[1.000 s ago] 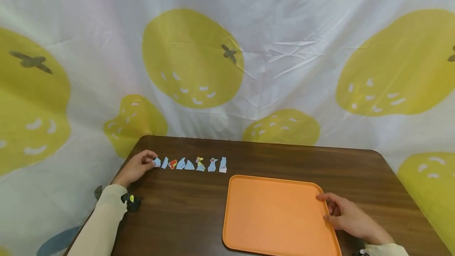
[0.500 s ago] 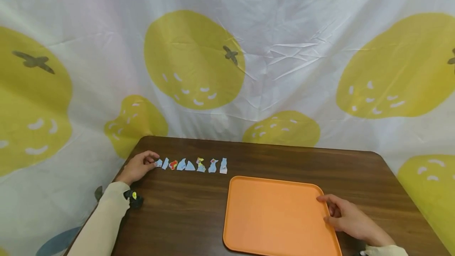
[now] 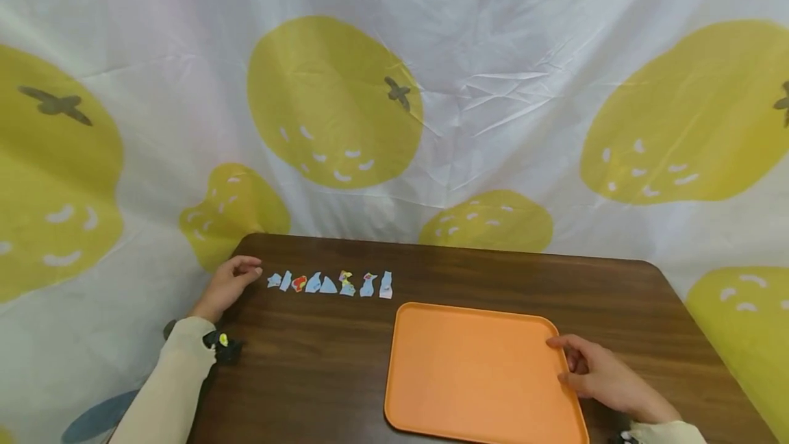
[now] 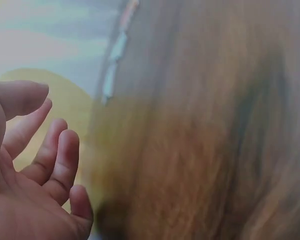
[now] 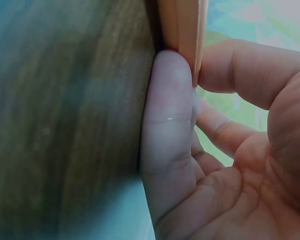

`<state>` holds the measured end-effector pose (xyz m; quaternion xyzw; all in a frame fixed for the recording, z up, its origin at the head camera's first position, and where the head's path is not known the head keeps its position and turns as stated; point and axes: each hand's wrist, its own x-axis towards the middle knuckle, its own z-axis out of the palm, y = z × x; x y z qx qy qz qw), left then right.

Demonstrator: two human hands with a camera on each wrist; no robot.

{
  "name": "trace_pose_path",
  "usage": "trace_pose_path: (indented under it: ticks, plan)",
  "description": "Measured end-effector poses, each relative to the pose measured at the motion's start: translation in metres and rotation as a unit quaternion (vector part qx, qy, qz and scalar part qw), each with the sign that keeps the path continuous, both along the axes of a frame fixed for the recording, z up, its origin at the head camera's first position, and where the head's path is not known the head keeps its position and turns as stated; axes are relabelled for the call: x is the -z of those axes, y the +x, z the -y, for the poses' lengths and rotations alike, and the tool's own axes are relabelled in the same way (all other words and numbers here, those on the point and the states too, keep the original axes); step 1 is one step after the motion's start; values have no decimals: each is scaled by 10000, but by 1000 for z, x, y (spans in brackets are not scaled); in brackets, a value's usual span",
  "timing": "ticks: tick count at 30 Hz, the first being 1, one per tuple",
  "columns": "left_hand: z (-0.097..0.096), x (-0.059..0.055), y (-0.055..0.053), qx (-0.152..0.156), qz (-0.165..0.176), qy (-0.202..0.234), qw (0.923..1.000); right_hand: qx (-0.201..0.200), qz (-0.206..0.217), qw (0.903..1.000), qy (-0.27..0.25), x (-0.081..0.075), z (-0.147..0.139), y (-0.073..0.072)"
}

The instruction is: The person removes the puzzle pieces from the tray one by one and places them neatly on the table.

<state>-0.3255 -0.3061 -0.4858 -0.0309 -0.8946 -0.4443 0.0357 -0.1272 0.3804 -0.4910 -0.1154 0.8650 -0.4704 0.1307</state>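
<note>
A row of small irregular flat pieces lies along the far left of the table, mostly light blue, with a red piece point(image 3: 298, 284) and a partly yellow piece point(image 3: 346, 284) among them. My left hand point(image 3: 229, 286) is just left of the leftmost star-like piece point(image 3: 274, 281), apart from it, with fingers loosely bent and nothing between them. In the left wrist view the left hand point(image 4: 40, 170) shows with its fingers apart. An orange rectangular tray point(image 3: 481, 368) lies at the front right. My right hand point(image 3: 607, 372) pinches the tray's right rim point(image 5: 182, 30) between thumb and fingers.
The dark brown wooden table point(image 3: 296, 362) has rounded far corners. Behind and beside it hangs a white curtain point(image 3: 493, 53) printed with yellow fruit. The tray's far edge lies just nearer than the rightmost piece point(image 3: 385, 285).
My left hand has let go of the leftmost piece and drawn back to the left, leaving that piece uncovered in the row. The right hand and the tray have stayed in place.
</note>
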Motion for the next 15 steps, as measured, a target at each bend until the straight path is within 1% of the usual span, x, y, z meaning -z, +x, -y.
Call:
trace_pose_path:
  ticks: [4,7,8,10,11,12,14,15]
  plan:
    - [-8,-12,7,-61,67,220,9997,251,131,9995,119,-1,0,0]
    - [-20,-22,14,-76,135,444,9989,468,166,9985,232,-3,0,1]
    - [-24,-24,17,-78,138,524,9985,544,94,9979,330,-5,0,1]
    - [-34,-31,24,-35,139,689,9975,666,-348,9945,725,-8,-1,1]
    - [-39,-34,27,5,121,812,9966,760,-649,9899,1002,-10,-1,0]
    - [-44,-37,31,57,68,865,9962,875,-1032,9819,1323,-13,-1,0]
    - [-55,-44,38,233,-29,896,9957,1152,-1760,9579,1951,-19,0,-1]
    - [-61,-49,43,367,-65,850,9957,1283,-2048,9456,2178,-22,0,-1]
